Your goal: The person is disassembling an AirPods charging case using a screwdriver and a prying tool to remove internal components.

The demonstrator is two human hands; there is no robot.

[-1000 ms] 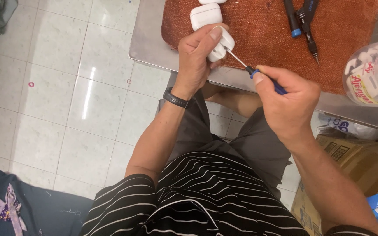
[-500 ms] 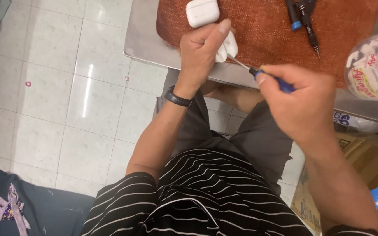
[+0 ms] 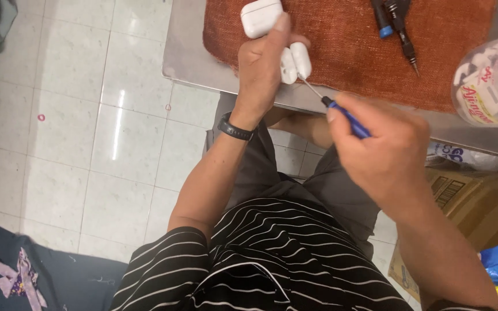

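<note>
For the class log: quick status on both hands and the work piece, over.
Left hand grips small white earbud case over the orange mat. Right hand grips blue-handled probe, tip at the case. Second white case beside it; nothing in the way.

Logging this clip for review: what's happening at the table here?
A seated person holds a small white earbud case in the left hand and works a thin blue-handled precision screwdriver, held in the right hand, with its tip at the case. A second white case and two more screwdrivers lie on the orange mat. A clear plastic tub stands at the right.
</note>
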